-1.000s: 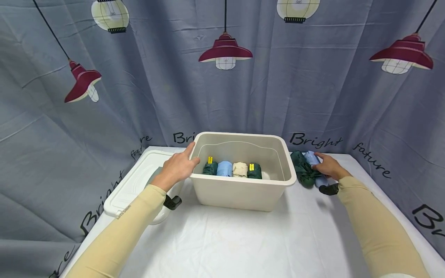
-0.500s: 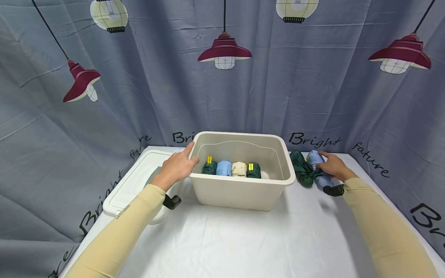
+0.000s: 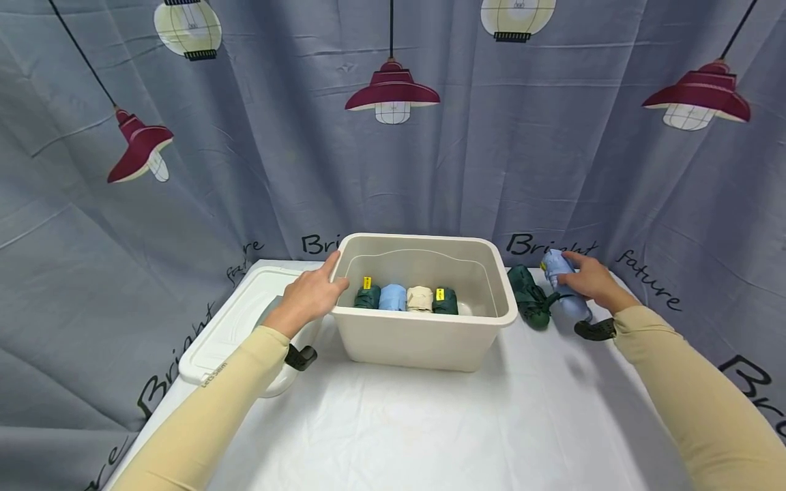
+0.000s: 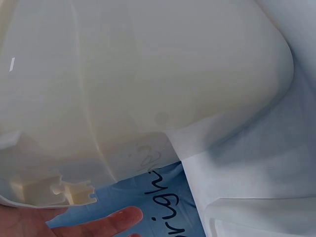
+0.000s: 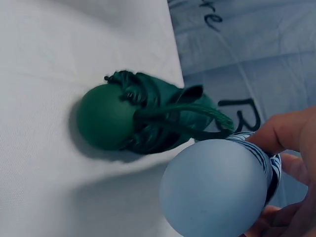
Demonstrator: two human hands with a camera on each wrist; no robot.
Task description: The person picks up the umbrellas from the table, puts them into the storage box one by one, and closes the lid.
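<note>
My right hand (image 3: pixel 595 281) grips a folded light-blue umbrella (image 3: pixel 574 307), tilted above the table's back right. In the right wrist view its round handle end (image 5: pixel 212 187) faces the camera, hiding most of the canopy. Beside it a folded dark green umbrella (image 3: pixel 527 294) with a wrist strap lies on the table. My left hand (image 3: pixel 307 299) rests at the left rim of a beige plastic storage box (image 3: pixel 424 339), fingers fairly straight. Inside, rolled bundles stand in a row: a green one (image 3: pixel 367 297), a blue one (image 3: pixel 393 298), a beige one (image 3: pixel 420 299) and another green one (image 3: pixel 445 301).
The white box lid (image 3: pixel 233 324) lies on the table left of the box, partly behind my left arm. A white cloth covers the table (image 3: pixel 417 429). A grey-blue curtain (image 3: pixel 295 170) printed with lamps hangs behind and along both sides.
My right hand has lifted the light-blue umbrella and drawn it up and right, away from the green one, which stays on the table. My left hand keeps its place at the box rim.
</note>
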